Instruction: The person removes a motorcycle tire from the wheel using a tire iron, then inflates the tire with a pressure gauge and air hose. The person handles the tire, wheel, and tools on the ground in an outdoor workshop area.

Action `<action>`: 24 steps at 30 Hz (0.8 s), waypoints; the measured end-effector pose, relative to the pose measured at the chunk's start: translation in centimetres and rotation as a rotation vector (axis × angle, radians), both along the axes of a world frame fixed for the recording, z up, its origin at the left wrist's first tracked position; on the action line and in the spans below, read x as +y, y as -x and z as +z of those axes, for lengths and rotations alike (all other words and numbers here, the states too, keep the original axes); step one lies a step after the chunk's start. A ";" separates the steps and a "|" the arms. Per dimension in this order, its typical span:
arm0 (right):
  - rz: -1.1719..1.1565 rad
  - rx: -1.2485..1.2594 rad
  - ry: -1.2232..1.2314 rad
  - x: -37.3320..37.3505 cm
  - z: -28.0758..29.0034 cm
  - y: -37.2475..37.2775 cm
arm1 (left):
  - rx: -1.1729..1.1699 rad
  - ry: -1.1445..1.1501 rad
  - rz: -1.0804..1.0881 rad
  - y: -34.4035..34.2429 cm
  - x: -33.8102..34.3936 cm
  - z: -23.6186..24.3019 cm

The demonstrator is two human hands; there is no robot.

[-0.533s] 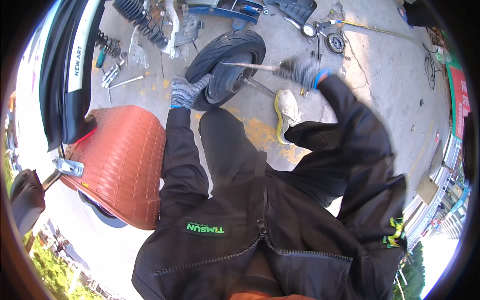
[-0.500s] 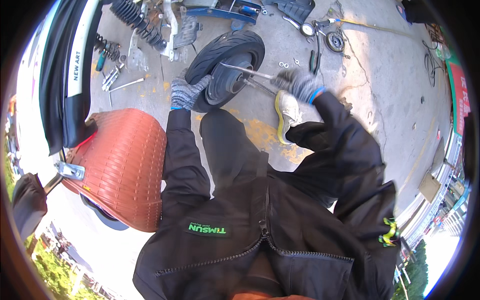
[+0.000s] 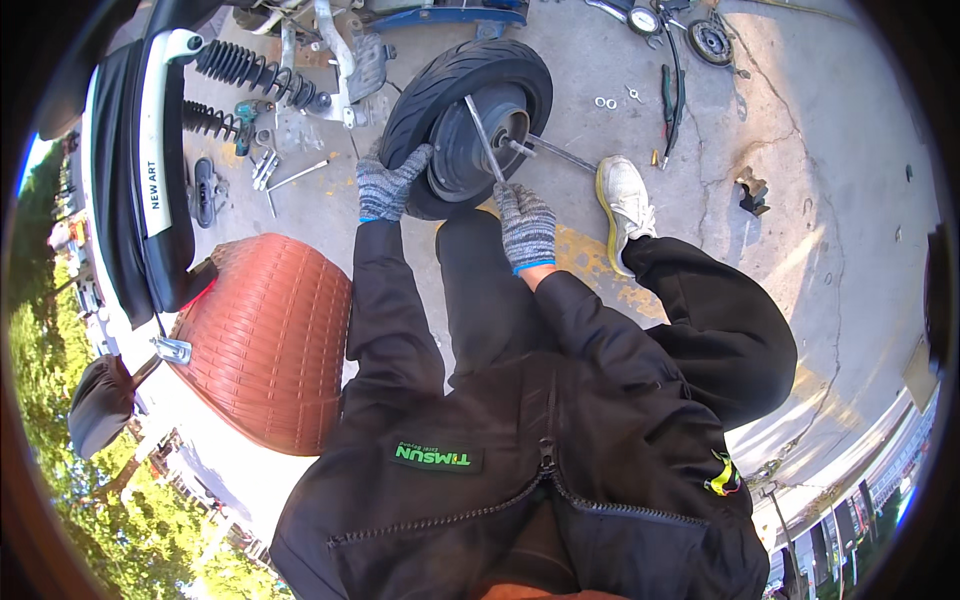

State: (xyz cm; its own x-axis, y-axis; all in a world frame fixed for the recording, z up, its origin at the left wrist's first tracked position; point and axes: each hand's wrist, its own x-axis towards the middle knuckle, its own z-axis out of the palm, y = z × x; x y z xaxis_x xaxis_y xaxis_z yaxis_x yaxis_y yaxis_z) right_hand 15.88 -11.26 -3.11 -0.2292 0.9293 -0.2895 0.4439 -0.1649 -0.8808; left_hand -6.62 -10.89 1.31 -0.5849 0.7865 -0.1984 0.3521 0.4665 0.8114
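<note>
A black scooter wheel [image 3: 412,110] with a dark hub stands tilted on the ground ahead of my knee. My left hand [image 3: 388,188], in a grey knit glove, wraps round the tyre's near left side, with the thumb on the sidewall. In my right hand [image 3: 527,225], gloved alike, is a long metal tyre lever [image 3: 483,140]. Its far tip meets the upper part of the rim, and its shaft crosses over the hub. Beyond the axle, a second metal rod [image 3: 565,153] slants out to the right toward my shoe; its inner end is hidden.
A woven brown basket [image 3: 265,345] stands close by my left arm. Shock absorbers [image 3: 250,70] and metal parts lie at the far left. On the right are pliers [image 3: 668,98], a pressure gauge [image 3: 643,20], a round part [image 3: 709,42] and several small washers.
My right hand has swung left and nearer to me, turning the lever from sideways to pointing away. Its tip stays at the rim. My left hand still holds the tyre. The whole view has shifted.
</note>
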 end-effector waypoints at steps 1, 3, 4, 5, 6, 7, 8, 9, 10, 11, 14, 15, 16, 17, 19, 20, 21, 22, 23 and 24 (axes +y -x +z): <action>-0.029 0.049 0.066 -0.3 0.4 0.6 | -0.009 -0.013 0.015 0.1 -0.3 -0.3; -0.003 -0.041 -0.103 -1.2 -1.0 1.9 | -0.043 -0.038 0.019 0.4 -0.4 -0.4; 0.019 -0.166 -0.431 -1.9 -4.5 2.6 | -0.079 -0.059 -0.005 0.2 0.3 -0.4; 0.053 -0.296 -0.744 -2.5 -6.7 3.3 | -0.117 -0.067 -0.019 0.1 0.2 -0.5; 0.090 -0.355 -0.736 -2.2 -6.5 3.8 | -0.119 -0.063 -0.010 0.0 0.1 -0.5; 0.072 -0.265 -0.564 -1.9 -6.3 3.6 | -0.122 -0.062 -0.004 0.0 0.2 -0.6; 0.051 -0.177 -0.393 -1.5 -6.2 3.1 | -0.125 -0.061 -0.001 0.0 0.3 -0.7; 0.037 -0.085 -0.235 -0.7 -5.8 2.4 | -0.102 -0.070 -0.005 0.6 0.3 -1.3; 0.305 -0.506 -0.669 -0.3 -5.4 0.0 | -0.078 -0.071 -0.001 1.7 -0.5 -2.4; 0.386 -0.521 -0.733 1.1 -5.7 -2.4 | -0.068 -0.081 0.002 2.0 -0.9 -3.1; 0.398 -0.627 -0.398 7.1 1.9 -6.8 | -0.076 -0.042 -0.040 -0.6 0.8 -1.3; 0.494 -0.648 -0.346 8.3 5.5 -6.5 | -0.102 -0.039 -0.029 -0.2 -0.7 -0.6; 0.563 -0.712 -0.296 9.9 8.6 -6.9 | -0.161 -0.057 -0.046 0.0 -0.7 -0.5; 0.663 -0.785 -0.354 11.9 10.2 -7.3 | -0.222 -0.086 -0.068 -0.1 -0.3 -0.6; 0.883 -0.878 -0.459 16.0 11.7 -6.8 | -0.168 -0.054 -0.041 -0.5 -0.7 0.0; 0.969 -0.953 -0.560 17.9 15.4 -5.4 | -0.115 -0.007 -0.040 -1.2 -0.9 1.0; 1.051 -1.038 -0.654 20.0 20.2 -3.7 | -0.074 0.038 -0.049 -2.0 -0.8 1.3; 1.104 -1.147 -0.764 21.9 24.8 -1.2 | 0.072 0.020 -0.144 -1.6 -0.5 -3.2; 1.165 -1.235 -0.858 23.9 26.7 0.6 | -0.010 0.020 -0.169 -2.7 1.0 -3.2; 1.340 -1.106 -1.042 25.7 27.3 2.1 | -0.036 0.035 -0.151 -1.6 1.6 -0.6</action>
